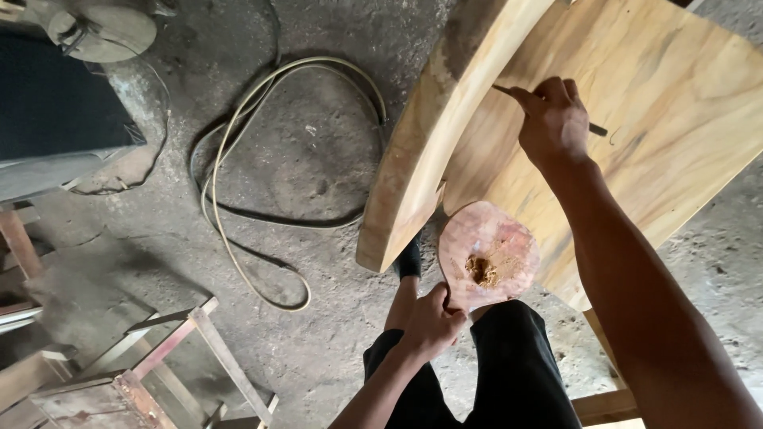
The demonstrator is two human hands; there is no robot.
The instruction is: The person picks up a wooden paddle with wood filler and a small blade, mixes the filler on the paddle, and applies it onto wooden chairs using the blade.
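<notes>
We look down at our right hand (pixel 554 121), closed around a thin dark stick-like tool (pixel 596 129) whose tip rests on the face of a big pale wooden slab (pixel 675 95). The slab is smooth, yellowish, with brown grain streaks, and its near edge is a thick curved band (pixel 413 159) of the same wood, rougher and darker at the top. Our left hand (pixel 433 322) is closed on the rim of a small round disc (pixel 489 254), held just below the slab's lower edge; the disc looks pinkish and blotchy, and a lump of crumbly brown paste (pixel 482 272) sits near its middle. What the disc is made of we cannot tell. Beneath our hands are our legs in black trousers (pixel 517 373) and a dark shoe (pixel 409 260) on a rough grey concrete floor (pixel 318 159). A long pale cable (pixel 238 159) loops over that floor to the left of the slab. At lower left stands a worn frame of weathered wooden strips (pixel 159 349), and a grey machine with a round part (pixel 103 32) fills the upper left corner.
</notes>
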